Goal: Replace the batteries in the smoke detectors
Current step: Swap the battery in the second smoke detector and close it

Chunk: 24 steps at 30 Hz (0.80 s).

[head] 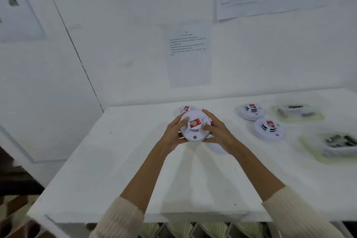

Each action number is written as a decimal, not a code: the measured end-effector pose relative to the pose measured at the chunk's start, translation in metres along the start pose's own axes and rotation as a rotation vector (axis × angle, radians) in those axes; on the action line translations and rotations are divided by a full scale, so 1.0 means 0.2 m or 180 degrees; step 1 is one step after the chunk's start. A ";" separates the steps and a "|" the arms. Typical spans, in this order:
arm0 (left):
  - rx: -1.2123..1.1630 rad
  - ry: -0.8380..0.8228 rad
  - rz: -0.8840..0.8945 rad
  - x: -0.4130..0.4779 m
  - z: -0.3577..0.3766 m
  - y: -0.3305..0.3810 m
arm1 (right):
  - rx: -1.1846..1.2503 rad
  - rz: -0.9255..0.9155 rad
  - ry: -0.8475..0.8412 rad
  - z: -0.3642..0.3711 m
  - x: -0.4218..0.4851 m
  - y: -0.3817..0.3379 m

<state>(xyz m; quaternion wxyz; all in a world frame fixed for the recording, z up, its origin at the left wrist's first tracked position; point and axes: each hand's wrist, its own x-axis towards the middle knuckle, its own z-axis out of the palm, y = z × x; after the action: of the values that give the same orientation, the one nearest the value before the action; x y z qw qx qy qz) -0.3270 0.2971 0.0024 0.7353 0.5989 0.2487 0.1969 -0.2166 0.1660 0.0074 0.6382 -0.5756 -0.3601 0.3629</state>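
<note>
**One detector in both hands, most of the battery work seems ahead**

Nearest to the camera, two cream ribbed sleeves reach forward over the white surface (116,160). The left hand (173,134) and the right hand (217,131) hold one smoke detector (195,128) between them. It seems lifted a little above the surface, as the shadow below suggests, and it is tilted towards the person.

The fingers (209,117) of the right hand curl round its right rim and far edge. The left hand wraps the left rim, with the thumb lying on the top face near the red label. So both hands are closed round the housing, one on each side, and the detector sits between them with its front side up.

The housing looks closed. I see no open battery compartment and no loose battery near the hands. I judge that this unit is at the opening step, but I cannot tell if its battery is already changed. Under the right wrist a white round piece (218,149) lies on the surface, mostly hidden.

To the right, well apart from the hands, lie a nearer detector (269,129) and a farther detector (252,112), both face up and closed. Beside them are a near tray (328,152) and a far tray (318,117) with dark cylinders, likely batteries, too blurred to count. Just behind the held unit a fourth detector (184,109) rests near the wall.
</note>
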 end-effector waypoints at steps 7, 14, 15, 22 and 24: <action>-0.0051 -0.0130 0.0174 -0.05 0.08 0.02 | -0.0630 -0.0232 -0.0164 -0.05 -0.04 -0.06; 0.0019 -0.0010 0.0265 -0.11 0.14 0.03 | -0.0989 -0.0296 -0.0150 -0.08 -0.08 -0.06; 0.0046 0.0027 0.0294 -0.12 0.14 0.03 | -0.1024 -0.0314 -0.0155 -0.07 -0.09 -0.06; 0.0130 0.0194 0.0447 -0.15 0.11 0.01 | -0.1079 -0.0429 -0.0257 -0.01 -0.12 -0.09; 0.0146 0.0192 0.0485 -0.15 0.11 0.01 | -0.1064 -0.0454 -0.0300 0.01 -0.14 -0.11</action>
<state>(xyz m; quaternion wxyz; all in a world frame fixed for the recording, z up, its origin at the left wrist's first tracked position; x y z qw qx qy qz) -0.3384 0.2629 0.0107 0.6966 0.6265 0.2289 0.2644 -0.2298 0.1406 0.0274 0.5401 -0.6290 -0.4848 0.2785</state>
